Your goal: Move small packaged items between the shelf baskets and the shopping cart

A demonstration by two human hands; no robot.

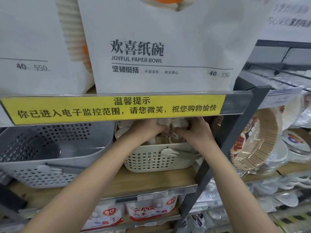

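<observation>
Both hands reach into the small cream plastic basket with holes (156, 158) on the wooden shelf (151, 180). The left hand (148, 127) curls its fingers around a small clear packet with white things inside (164, 122). The right hand (193, 130) pinches another small clear packet (180, 122) just beside it. Both packets sit high over the basket, partly hidden under the yellow sign strip (116, 108), so I cannot tell which way they point or how long they are. The big grey plastic basket (55, 148) on the left looks almost empty. No shopping cart shows. I think the job is in the middle, with packets left in the cream basket.
</observation>
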